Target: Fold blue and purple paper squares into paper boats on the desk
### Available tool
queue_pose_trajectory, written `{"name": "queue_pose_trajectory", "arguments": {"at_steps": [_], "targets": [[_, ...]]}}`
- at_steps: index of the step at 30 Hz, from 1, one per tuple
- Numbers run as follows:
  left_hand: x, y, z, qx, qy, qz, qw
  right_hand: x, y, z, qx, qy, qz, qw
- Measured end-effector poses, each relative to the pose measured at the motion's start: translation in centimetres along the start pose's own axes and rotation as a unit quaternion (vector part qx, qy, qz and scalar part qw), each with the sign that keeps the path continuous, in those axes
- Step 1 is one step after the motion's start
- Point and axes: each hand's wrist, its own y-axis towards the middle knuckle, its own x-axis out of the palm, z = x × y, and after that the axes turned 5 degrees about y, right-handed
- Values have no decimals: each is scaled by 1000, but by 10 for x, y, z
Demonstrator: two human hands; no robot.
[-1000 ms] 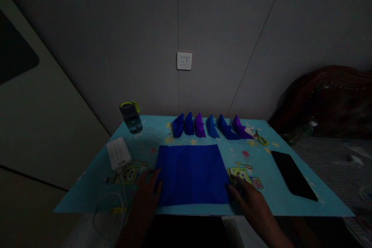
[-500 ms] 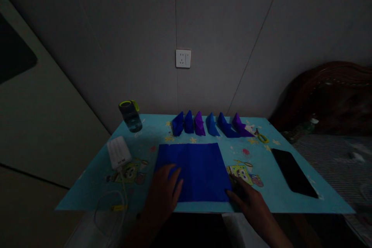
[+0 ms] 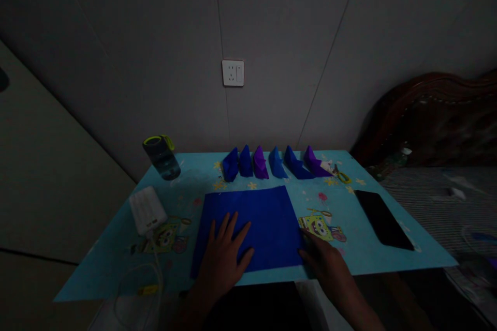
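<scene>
Blue paper (image 3: pixel 267 227) lies as a wide, flat sheet near the front edge of a light-blue tabletop (image 3: pixel 198 170), before a row of six folded paper boats (image 3: pixel 277 165). Steadying the sheet well seems to call for light, even pressure on the left and a firm check at the right edge, so that it neither slips nor creases. Across its left part, the left hand (image 3: pixel 222 261) rests palm down, fingers (image 3: pixel 224 226) and thumb spread wide, pinching nothing. By its lower right edge, the right hand (image 3: pixel 326 261) curls in shadow, thumb and forefinger slightly parted; whether they grip the paper cannot be told.
</scene>
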Motion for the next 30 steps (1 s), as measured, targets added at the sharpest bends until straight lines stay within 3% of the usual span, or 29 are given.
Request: {"name": "queue_pose_trajectory", "arguments": {"at_steps": [6,11,14,18,21,25,30], "targets": [[-2,1,0,-5,-9,-5,1000,4,5,-19,-90,-205,24,974],[-3,1,1,-4,-4,0,1000,27,32,-58,-195,-207,-12,959],[-4,0,3,-7,10,2,1000,43,46,-62,-223,-190,-70,954],[-4,-2,5,-40,24,11,999,53,50,-52,-218,-193,-103,951],[-3,-3,5,-60,20,11,998,51,54,-60,-199,-199,-114,953],[-6,-1,6,-65,0,6,998,51,86,-108,-190,-160,-116,962],[-11,-1,9,-75,-15,13,997,81,154,-166,-103,-152,-116,976]]}}
